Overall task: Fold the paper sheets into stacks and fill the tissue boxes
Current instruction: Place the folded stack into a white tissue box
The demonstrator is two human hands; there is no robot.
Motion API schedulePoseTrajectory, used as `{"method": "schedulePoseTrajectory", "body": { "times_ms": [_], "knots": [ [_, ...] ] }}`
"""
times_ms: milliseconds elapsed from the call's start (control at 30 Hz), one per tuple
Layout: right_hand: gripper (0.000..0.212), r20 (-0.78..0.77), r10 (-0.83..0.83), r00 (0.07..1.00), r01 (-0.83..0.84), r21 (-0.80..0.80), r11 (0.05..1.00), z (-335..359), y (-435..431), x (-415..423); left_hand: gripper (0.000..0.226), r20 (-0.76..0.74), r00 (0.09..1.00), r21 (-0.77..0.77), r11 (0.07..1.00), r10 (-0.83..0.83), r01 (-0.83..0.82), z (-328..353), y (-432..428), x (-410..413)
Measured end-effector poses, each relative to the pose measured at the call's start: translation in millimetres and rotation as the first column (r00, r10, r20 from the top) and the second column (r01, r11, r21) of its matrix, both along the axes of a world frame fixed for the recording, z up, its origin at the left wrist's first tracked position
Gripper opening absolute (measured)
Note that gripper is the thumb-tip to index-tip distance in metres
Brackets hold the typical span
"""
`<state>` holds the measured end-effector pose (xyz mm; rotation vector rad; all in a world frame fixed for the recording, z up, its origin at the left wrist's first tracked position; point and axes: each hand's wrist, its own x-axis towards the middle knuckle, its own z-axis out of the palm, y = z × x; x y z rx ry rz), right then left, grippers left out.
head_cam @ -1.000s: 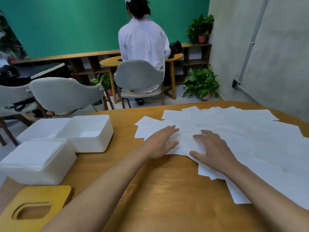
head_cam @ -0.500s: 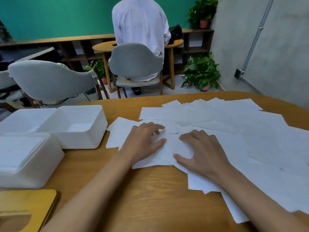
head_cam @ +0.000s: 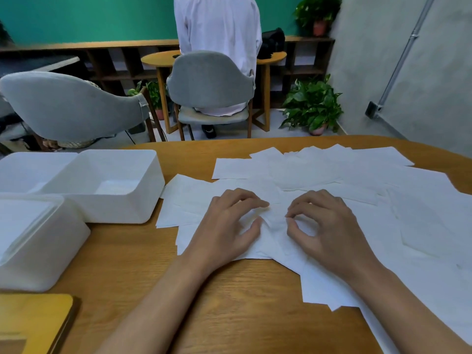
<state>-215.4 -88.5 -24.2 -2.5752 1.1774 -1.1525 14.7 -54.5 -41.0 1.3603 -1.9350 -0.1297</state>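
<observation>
The paper sheets (head_cam: 344,175) lie loose and overlapping across the right half of the bench (head_cam: 229,302), some overhanging one another at odd angles. The top sheet (head_cam: 274,221), at the near edge of the spread, is puckered into a small ridge between the two hands.

Likely faults from this state:
- Several layers may lift together, because the thin sheets cling and their edges are hard to tell apart here.
- The sheet may tear or take a stray crease if the two pinches pull apart rather than upward.
- The wrists rest on neighbouring sheets, so any drag could skew the pile or slide sheets toward the bench edge.
- A fold begun from the middle, not from an edge, would probably come out crooked and stack badly.

Left hand (head_cam: 227,226): palm down, fingers curled, thumb and index finger closing narrowly on the ridge of the top sheet. Right hand (head_cam: 329,231): mirrored pose, thumb and index finger forming a ring, tips nipping the same ridge. The two hands are just apart.

To the left stands an open tissue box (head_cam: 120,208), touching the spread's left margin. A nearer tissue box (head_cam: 38,256) and a yellow lid (head_cam: 33,320) lie beyond it; the nearer box's contents cannot be told.
</observation>
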Motion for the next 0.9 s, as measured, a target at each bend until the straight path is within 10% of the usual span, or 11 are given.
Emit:
{"method": "schedulePoseTrajectory", "body": {
  "times_ms": [267,433,633,800,900],
  "knots": [
    [0.018,0.467,0.006,0.884,-0.305,0.567,0.765,23.8,10.7,-1.1,0.009,-0.274,0.957,0.077,0.99,-0.09,0.115,20.5,13.5,-15.2],
    [0.084,0.724,-0.031,0.689,-0.657,0.643,0.394,31.1,11.0,-8.6,0.013,-0.55,0.83,0.42,0.889,0.091,0.181,41.6,17.5,-6.4],
    [0.06,0.538,-0.07,0.84,-0.343,0.627,0.699,30.2,13.7,-2.9,0.019,-0.566,0.808,0.46,0.877,0.167,0.141,34.8,13.4,-3.2],
    [0.026,0.398,-0.107,0.911,-0.116,0.496,0.861,19.7,1.6,-10.8,0.018,-0.168,0.974,0.067,0.987,0.152,-0.143,13.7,3.1,10.7],
    [0.037,0.389,-0.185,0.902,-0.061,0.539,0.84,13.3,-1.2,-12.1,0.034,-0.047,0.99,0.175,0.977,0.134,-0.124,5.4,-0.3,18.1]
  ]
}}
